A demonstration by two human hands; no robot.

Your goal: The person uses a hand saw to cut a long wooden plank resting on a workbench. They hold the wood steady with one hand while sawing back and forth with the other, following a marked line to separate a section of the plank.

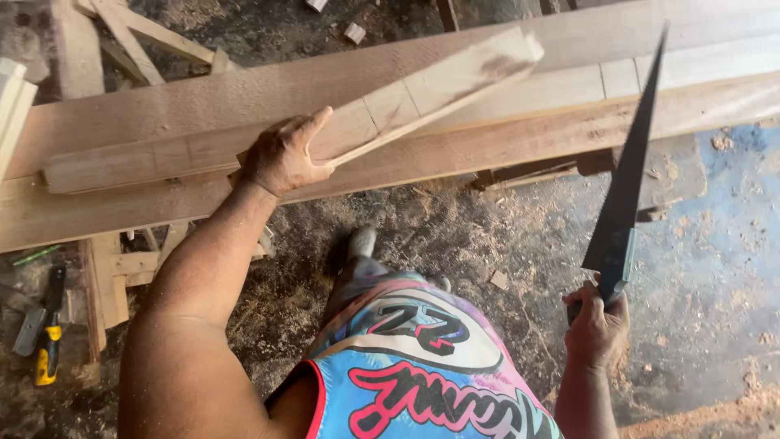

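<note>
My left hand (pixel 280 156) grips a short wooden plank (pixel 431 89) by its near end and holds it lifted and tilted, its far end up to the right above the long boards (pixel 162 114) on the workbench. Pencil lines cross the plank's face. My right hand (pixel 595 321) is closed on the handle of a hand saw (pixel 630 175), whose dark blade points up and away past the boards' edge. The saw is apart from the plank, to its right.
Long planks lie across wooden trestles (pixel 106 284). A yellow-handled tool (pixel 47 354) and a dark tool lie on the floor at lower left. Sawdust and wood scraps (pixel 354 32) cover the ground; a blue sheet (pixel 715 228) lies at right. My foot (pixel 361 241) stands below the boards.
</note>
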